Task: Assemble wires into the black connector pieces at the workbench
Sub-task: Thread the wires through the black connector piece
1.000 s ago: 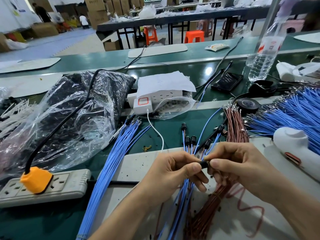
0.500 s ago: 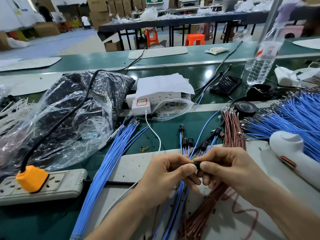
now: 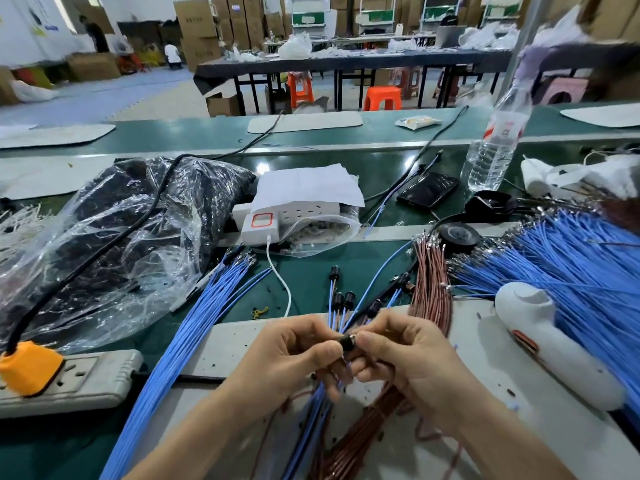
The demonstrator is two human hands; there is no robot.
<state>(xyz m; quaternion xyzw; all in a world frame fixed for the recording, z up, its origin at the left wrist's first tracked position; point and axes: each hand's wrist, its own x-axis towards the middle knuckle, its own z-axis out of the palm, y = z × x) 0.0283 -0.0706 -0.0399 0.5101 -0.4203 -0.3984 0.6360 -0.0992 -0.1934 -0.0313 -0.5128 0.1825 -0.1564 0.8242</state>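
Observation:
A small black connector piece [image 3: 347, 341] sits between my two hands at the near middle of the bench. My left hand [image 3: 294, 355] pinches it from the left with thumb and fingers, and my right hand [image 3: 405, 355] pinches it from the right. Blue wires [image 3: 322, 410] and brown wires [image 3: 363, 441] run down under my hands. Several wired black connectors [image 3: 343, 299] stand just beyond my fingers. Loose blue wires [image 3: 194, 327] lie to the left, a brown bundle [image 3: 433, 289] and a big blue bundle [image 3: 568, 268] to the right.
A clear bag of black parts [image 3: 114, 244] fills the left. A power strip with an orange plug [image 3: 29, 368] lies near left, a white strip with charger [image 3: 287, 216] behind. A white tool [image 3: 547, 341], black tape roll [image 3: 460, 233], phone [image 3: 427, 188] and water bottle [image 3: 495, 147] stand right.
My hands have stayed together on the connector piece, shifting only slightly. The camera has tilted up a little, so the bench sits lower in view.

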